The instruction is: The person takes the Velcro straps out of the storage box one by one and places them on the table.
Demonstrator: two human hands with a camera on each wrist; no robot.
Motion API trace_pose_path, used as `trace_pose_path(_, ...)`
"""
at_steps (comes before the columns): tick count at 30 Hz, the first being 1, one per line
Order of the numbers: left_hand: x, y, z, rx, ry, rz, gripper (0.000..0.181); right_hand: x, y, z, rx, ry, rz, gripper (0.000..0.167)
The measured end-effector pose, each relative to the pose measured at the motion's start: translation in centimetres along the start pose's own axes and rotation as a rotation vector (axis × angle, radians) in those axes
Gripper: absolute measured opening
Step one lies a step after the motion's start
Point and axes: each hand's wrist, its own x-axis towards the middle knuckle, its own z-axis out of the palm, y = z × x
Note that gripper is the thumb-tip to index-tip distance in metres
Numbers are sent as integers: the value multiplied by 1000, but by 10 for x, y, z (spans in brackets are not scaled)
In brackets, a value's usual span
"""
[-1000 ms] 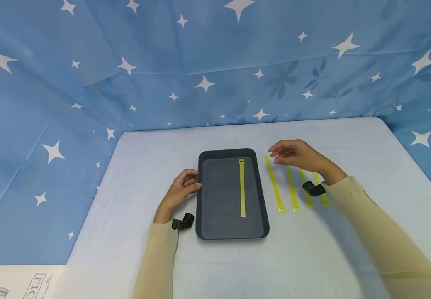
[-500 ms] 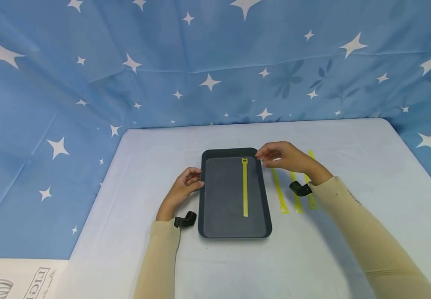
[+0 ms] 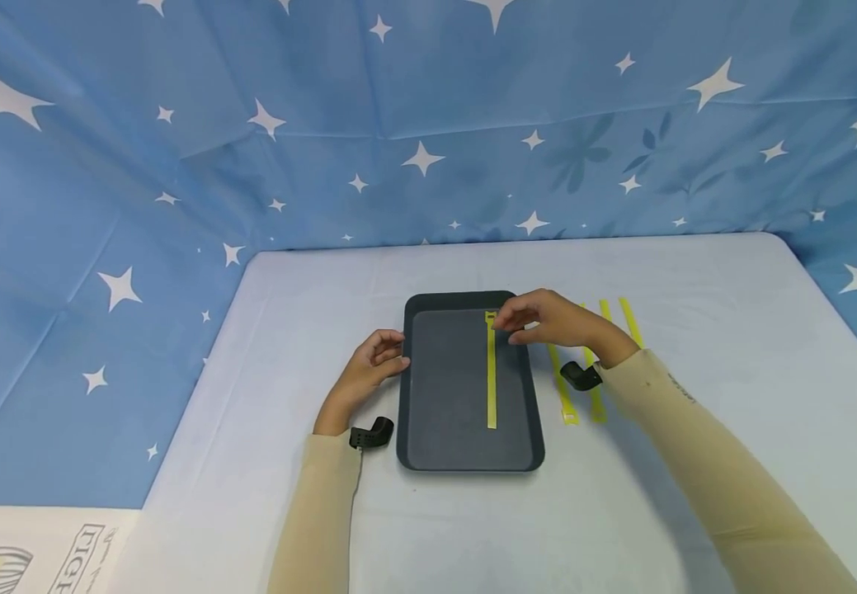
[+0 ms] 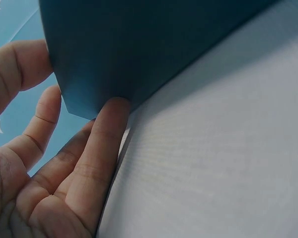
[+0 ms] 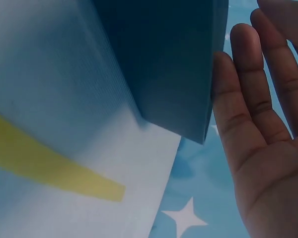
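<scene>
In the head view a dark grey tray stands on the table. Inside it, towards the right, lies a yellow hook-and-loop cable tie, its slotted head at the far end. My left hand touches the tray's left outer wall; the left wrist view shows fingers against that wall and rim. Over the tray's far right part is my right hand, its fingertips near the tie's head and nothing seen in them. The right wrist view has its fingers extended beside the tray wall.
Right of the tray several more yellow ties lie side by side, partly hidden under my right hand and wrist. A white cloth covers the table. Behind hangs a blue curtain with white stars. A printed sheet shows at lower left.
My right hand has moved left, from above the ties on the table to over the tray's far right rim. The left hand stays at the tray. The view has shifted slightly.
</scene>
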Motion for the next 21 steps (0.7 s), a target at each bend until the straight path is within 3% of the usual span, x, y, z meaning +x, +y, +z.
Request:
trace_pose_path(12, 0, 1, 0, -17, -4, -11, 44, 30, 8, 2, -100, -211, -18, 27)
trace_pose_path(17, 0, 0, 0, -7, -2, -11, 45, 52, 11, -1, -147, -335, 12, 27)
trace_pose_path(21, 0, 1, -1, 2, 8, -9, 45, 63, 11, -2, -160, -376, 52, 26)
